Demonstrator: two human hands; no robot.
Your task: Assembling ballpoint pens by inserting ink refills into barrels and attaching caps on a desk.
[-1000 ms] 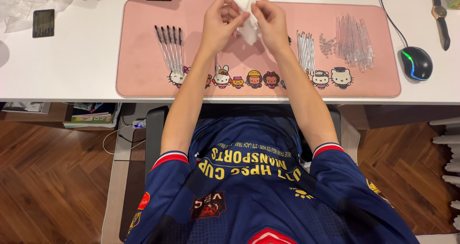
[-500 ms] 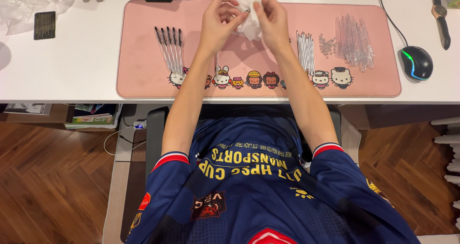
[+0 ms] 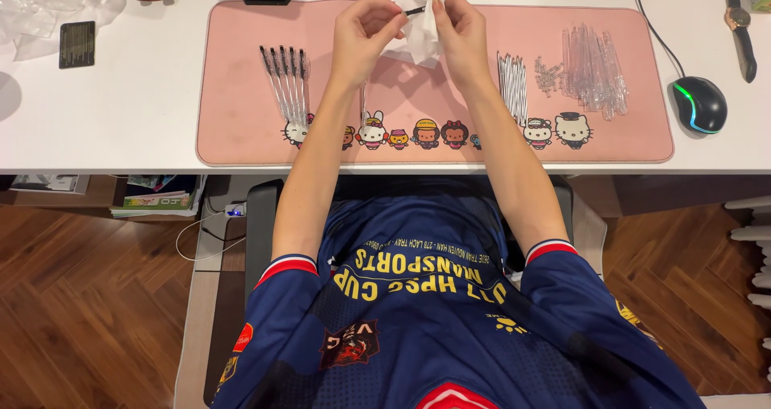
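- Low in the frame sits a person in a dark blue shirt [image 3: 418,329], with both arms reaching up toward the top of the frame.
- The left hand [image 3: 365,35] is closed in a pinch on one end of a small thin dark stick [image 3: 415,10].
- The right hand [image 3: 459,35] is closed too. It pinches a white tissue [image 3: 419,31], and the tissue wraps the other end of the stick.
- The stick lies sideways, left to right, between the two hands at the top middle of the frame. It touches both hands, so neither one is nearer.
- Under the hands is a pink mat [image 3: 241,120] on the white tabletop [image 3: 104,112].
- A row of black pens [image 3: 285,83] lies on the mat left of the hands.
- Thin refills [image 3: 510,83] and clear tubes [image 3: 594,67] lie to the right.
- A black mouse [image 3: 700,104] sits at the far right.
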